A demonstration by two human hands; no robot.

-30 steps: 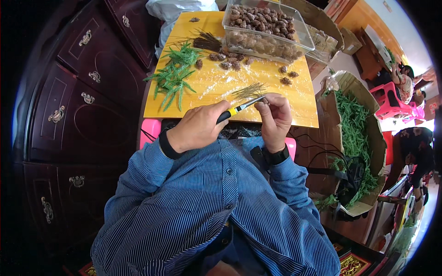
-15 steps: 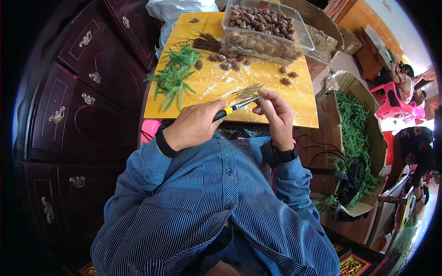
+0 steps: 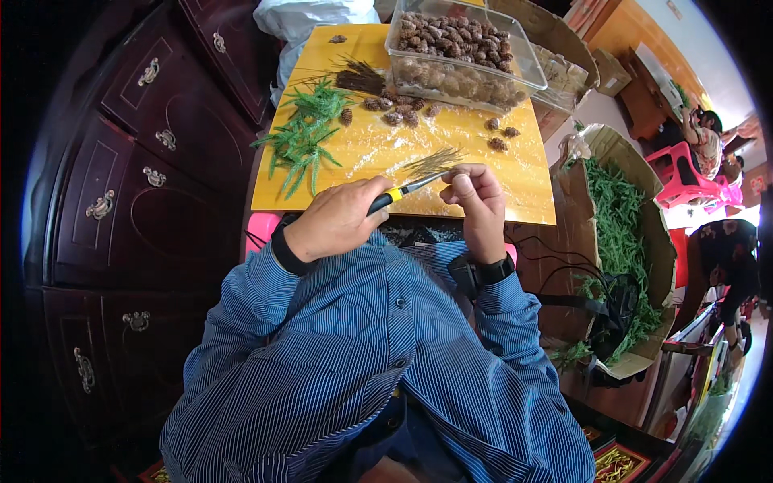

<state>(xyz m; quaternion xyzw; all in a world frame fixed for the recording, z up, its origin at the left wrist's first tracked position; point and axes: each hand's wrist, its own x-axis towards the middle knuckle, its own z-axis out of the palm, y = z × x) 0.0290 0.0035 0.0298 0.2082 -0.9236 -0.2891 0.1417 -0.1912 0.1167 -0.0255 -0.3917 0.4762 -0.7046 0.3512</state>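
shifted slightly left since the earlier head frame, the right hand (image 3: 479,203) pinches a mostly hidden brown item (image 3: 450,180); the left hand (image 3: 334,217) grips a black-and-yellow-handled tool (image 3: 395,195), metal end beside it, near thin stems (image 3: 431,163).

A dark, glossy wooden cabinet (image 3: 189,213) with ornate metal handles (image 3: 155,176) fills the left side, and a bulging white plastic bag (image 3: 278,18) sits at the far end near it. On the right stands an open cardboard carton (image 3: 646,189) heaped with green sprigs (image 3: 618,217), a black bag (image 3: 620,304) against its near side. Farther off are a smaller cardboard box (image 3: 612,72), a pink plastic chair (image 3: 675,179) with a person (image 3: 708,146) at it, and another person in dark flowered clothing (image 3: 729,256).
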